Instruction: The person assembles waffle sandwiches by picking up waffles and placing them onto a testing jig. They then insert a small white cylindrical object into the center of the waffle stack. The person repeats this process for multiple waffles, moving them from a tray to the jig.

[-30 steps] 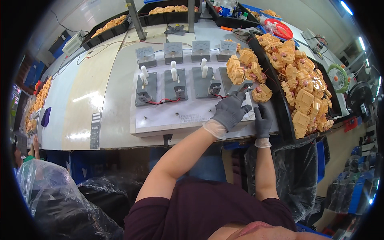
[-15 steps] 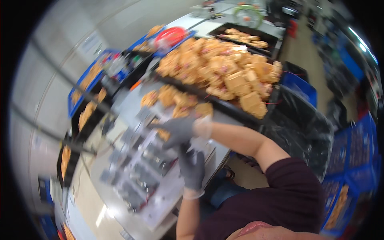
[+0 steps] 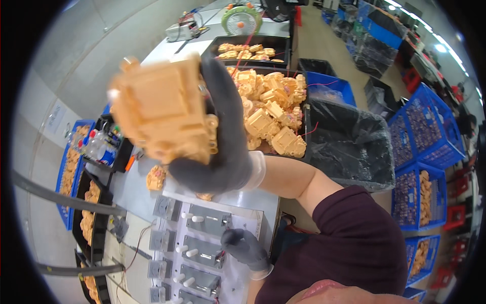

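Observation:
My right hand, in a dark grey glove, holds a tan moulded plastic housing up close to the camera. The housing is boxy, with a flat recessed face and small lugs at its edges, and is blurred. Its fingers lie along one side and the thumb is underneath. Lower down, my left hand, in the same kind of glove, is at the right end of a grey fixture with white pegs. Its fingers are loosely bent and slightly apart, and I see nothing held in them. Another tan housing lies on the table.
Behind my right hand stands a black tray heaped with tan housings, some with red wires. A smaller tray and a green fan are farther back. A black lined bin stands at right, near blue crates. Dark cables cross the left.
My right hand has risen from the table top and now holds a tan housing near the camera. My left hand is apart from it, beside the fixtures. The view has turned.

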`<action>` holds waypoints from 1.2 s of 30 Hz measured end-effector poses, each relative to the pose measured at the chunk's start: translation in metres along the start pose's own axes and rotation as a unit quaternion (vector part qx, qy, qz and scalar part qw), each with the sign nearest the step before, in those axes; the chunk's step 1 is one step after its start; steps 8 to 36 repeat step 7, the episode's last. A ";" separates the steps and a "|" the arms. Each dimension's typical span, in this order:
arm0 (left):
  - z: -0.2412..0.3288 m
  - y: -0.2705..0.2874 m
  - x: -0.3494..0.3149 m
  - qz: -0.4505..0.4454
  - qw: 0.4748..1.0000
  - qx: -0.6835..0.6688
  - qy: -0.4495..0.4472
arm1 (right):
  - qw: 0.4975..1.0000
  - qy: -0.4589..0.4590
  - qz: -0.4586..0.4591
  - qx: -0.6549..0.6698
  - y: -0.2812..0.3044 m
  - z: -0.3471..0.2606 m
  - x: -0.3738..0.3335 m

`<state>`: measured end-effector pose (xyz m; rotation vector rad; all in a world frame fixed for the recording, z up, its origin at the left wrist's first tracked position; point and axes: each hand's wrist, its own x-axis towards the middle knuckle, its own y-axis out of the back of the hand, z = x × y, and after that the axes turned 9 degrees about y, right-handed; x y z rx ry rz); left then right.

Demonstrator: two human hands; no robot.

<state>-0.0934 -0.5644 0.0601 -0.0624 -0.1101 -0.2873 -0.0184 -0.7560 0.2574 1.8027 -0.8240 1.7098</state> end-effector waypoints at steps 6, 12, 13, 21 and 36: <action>-0.018 0.007 -0.008 -0.124 0.977 0.173 0.006 | 0.947 -0.172 -0.222 -0.156 0.086 -0.005 -0.066; -0.024 0.007 -0.007 -0.131 0.979 0.153 -0.016 | 0.948 -0.163 -0.220 -0.163 0.090 -0.005 -0.053; -0.024 0.007 -0.007 -0.131 0.979 0.153 -0.016 | 0.948 -0.163 -0.220 -0.163 0.090 -0.005 -0.053; -0.024 0.007 -0.007 -0.131 0.979 0.153 -0.016 | 0.948 -0.163 -0.220 -0.163 0.090 -0.005 -0.053; -0.024 0.007 -0.007 -0.131 0.979 0.153 -0.016 | 0.948 -0.163 -0.220 -0.163 0.090 -0.005 -0.053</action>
